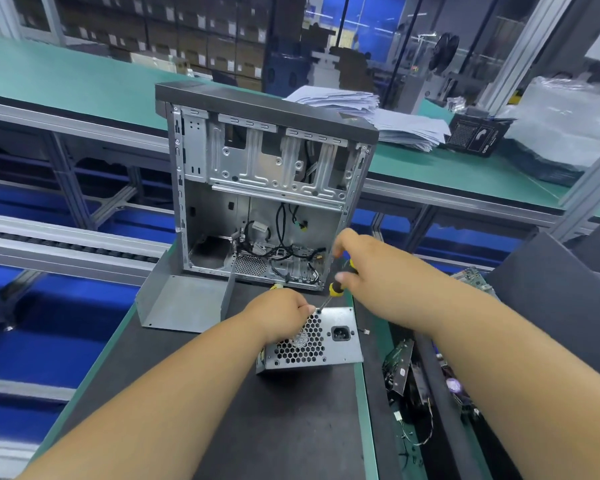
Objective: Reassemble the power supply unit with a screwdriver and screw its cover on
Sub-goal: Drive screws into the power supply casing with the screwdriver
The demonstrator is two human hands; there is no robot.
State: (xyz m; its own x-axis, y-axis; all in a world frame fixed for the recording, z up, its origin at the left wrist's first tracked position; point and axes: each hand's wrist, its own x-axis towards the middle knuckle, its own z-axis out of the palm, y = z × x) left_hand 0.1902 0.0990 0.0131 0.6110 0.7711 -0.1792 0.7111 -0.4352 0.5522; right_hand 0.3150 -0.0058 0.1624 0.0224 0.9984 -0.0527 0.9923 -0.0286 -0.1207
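The grey power supply unit [336,344] lies on the dark mat, its honeycomb grille and black power socket facing up. My left hand [281,315] rests on its top left part, fingers curled at the corner beside a screw hole. My right hand [361,263] grips the yellow and black screwdriver [334,289] by the handle. The shaft slants down and left, and its tip sits at the unit's top left corner next to my left fingers. A bent grey metal cover [181,303] lies on the mat to the left of the unit.
An open computer case [267,188] stands upright just behind the unit, cables loose inside. Circuit boards and wires [413,375] lie to the right of the mat. A paper stack [378,116] and plastic bags [561,126] sit on the far green bench.
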